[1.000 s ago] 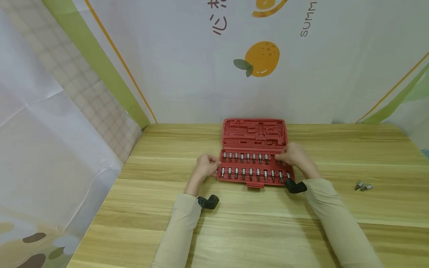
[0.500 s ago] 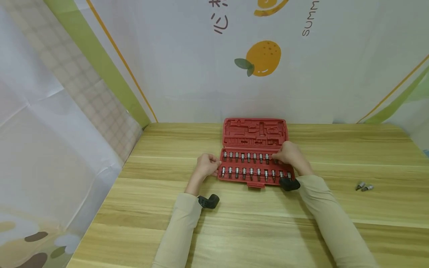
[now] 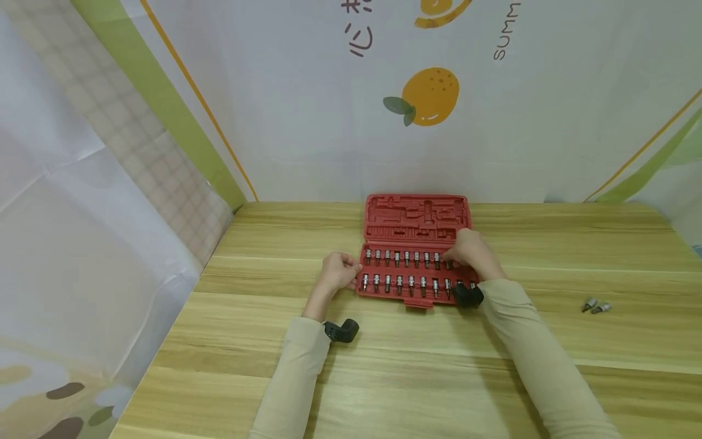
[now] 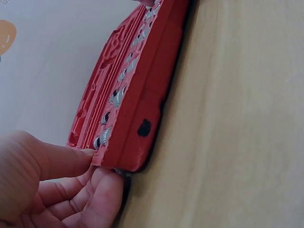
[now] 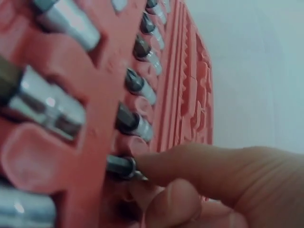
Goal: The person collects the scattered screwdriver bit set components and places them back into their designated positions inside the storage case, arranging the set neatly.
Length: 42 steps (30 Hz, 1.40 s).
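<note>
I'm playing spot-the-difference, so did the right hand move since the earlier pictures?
Yes. In the head view, the right hand has moved a little to the left, judged against the open red case.

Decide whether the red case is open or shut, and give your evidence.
Open: the red case has its lid folded back on the far side, moulded inside showing, with two rows of bits exposed.

From above, the head camera looked forward and down over the red case (image 3: 404, 271) and wooden table (image 3: 384, 372), while the left wrist camera peered closely past the left hand (image 4: 57, 161) along the case's length, and the right wrist camera, nearest, faced slantwise across socket bits (image 5: 52, 104) toward the lid (image 5: 194, 95), all three sharing the case.
</note>
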Motion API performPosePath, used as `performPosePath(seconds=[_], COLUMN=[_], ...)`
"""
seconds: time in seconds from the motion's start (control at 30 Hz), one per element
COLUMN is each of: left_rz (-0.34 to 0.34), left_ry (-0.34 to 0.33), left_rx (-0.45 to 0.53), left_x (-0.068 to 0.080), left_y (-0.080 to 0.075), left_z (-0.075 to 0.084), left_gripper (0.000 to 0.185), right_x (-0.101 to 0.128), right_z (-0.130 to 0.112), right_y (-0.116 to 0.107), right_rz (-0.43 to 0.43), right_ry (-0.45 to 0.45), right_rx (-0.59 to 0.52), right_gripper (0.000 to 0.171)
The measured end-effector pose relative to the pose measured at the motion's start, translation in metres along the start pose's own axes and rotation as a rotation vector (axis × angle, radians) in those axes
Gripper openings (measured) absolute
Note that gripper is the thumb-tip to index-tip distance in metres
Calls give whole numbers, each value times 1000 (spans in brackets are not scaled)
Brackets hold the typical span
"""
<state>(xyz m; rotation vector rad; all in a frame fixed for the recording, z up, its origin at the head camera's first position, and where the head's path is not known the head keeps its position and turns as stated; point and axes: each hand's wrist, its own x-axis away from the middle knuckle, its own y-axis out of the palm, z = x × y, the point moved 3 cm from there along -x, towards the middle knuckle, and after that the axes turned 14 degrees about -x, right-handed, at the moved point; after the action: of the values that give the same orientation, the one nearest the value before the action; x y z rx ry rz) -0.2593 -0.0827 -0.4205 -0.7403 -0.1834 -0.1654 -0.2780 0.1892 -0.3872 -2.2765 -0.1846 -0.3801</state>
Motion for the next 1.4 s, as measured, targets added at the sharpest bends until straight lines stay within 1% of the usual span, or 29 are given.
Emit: performPosePath(seconds=[0.1,0.27,0.4,0.57,0.63,0.73,0.87,0.97,1.07,1.13,1.3,1.4], left_rz=[4,2,5,-1,-3,-4,-8,-6,-5,-4,0,2], left_ry=[2,0,1,-6,-4,-3,-8,-7,-12,-13,-12,-18], left_rx=[-1,2,5,16,20,28,35,31,29,29,17,12], left_x=[0,0,1,1,1,1,2,2,2,2,3,2], left_y=[0,1,1,1,1,1,1,1,1,1,0,0], left_z=[0,0,0,1,0,-1,-2,-2,-2,-2,-2,-3], left_gripper=[14,13,13,13,13,13,13,13,13,13,13,13], right_x=[-4,-8,-9,-9,-8,-7,-3,3,10,15,28,35], right_z=[2,5,4,3,3,7,15,22,29,34,48,57], right_y=[-2,-7,-10,-11,-11,-10,-11,-15,-22,-27,-39,-45], right_rz=[-20,-59,-58,-53,-53,-49,-36,-24,-22,-21,-20,-24], right_ry=[17,58,70,58,47,6,-70,-121,-156,-167,-154,-142], right_rx=[-23,-32,-8,24,43,59,-21,-92,-99,-90,-72,-75], right_gripper=[22,28,28,29,30,33,42,42,40,40,36,38])
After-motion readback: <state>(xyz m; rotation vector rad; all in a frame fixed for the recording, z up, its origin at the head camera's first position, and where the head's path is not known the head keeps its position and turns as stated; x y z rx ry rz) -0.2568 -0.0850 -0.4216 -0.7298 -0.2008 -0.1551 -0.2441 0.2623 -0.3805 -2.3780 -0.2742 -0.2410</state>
